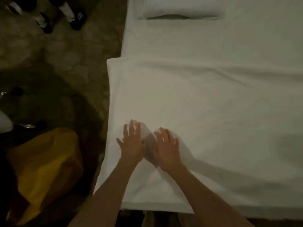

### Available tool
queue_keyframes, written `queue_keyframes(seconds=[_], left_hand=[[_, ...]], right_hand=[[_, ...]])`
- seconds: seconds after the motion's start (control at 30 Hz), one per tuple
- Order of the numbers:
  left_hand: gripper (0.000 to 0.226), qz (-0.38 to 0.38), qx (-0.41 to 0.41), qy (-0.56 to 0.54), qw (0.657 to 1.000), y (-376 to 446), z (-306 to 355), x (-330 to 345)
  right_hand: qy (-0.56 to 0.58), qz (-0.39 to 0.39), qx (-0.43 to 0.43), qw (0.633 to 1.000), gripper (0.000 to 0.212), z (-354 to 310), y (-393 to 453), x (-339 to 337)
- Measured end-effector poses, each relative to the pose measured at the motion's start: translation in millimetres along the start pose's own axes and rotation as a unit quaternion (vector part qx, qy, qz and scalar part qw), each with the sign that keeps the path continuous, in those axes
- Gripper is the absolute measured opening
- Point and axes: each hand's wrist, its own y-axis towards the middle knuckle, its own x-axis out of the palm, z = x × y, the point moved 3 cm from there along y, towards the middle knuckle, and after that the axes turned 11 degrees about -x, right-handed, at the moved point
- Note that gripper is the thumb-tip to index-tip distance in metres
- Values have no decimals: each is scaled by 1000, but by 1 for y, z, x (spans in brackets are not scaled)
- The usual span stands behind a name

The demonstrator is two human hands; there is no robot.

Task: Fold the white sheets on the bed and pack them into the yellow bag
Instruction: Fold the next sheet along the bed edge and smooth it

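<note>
Most of the task looks still ahead. Largest in view is the bed, covered in white, and across its near part lies a white sheet spread wide, its left edge hanging just past the side of the bed. It seems folded over at least once, since a straight doubled edge runs along its far side, but it is far from a packable bundle; how many sheets there are I cannot tell.

On the floor to the left, near the bed's corner, stands the yellow bag. Whether anything is inside it is not visible, and its mouth is hard to make out in the dim light.

At the far end of the bed rests a pillow, well apart from the working area. Someone else's shoes stand on the floor at top left, away from the bag.

Both hands lie flat on the sheet near its left side, close together. The left hand has a wide grip, fingers spread and pressing the cloth; the right hand likewise is wide and holds nothing, apparently smoothing.

Nothing blocks the way to the bag; low light and blur are the main hindrance.
</note>
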Motion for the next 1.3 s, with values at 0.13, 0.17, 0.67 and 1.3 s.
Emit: queue_keyframes(seconds=[0.13,0.17,0.67,1.3], left_hand=[[62,-112,59,60,990,2,90,39],[61,-107,76,98,987,5,112,46],[66,95,139,123,978,198,310,66],[61,90,179,135,970,148,222,67]], right_hand=[[-7,-45,104,993,57,92,0,-15],[-23,-48,101,993,60,114,2,-19],[-108,104,114,982,60,344,182,-131],[-98,101,57,988,64,262,110,-73]])
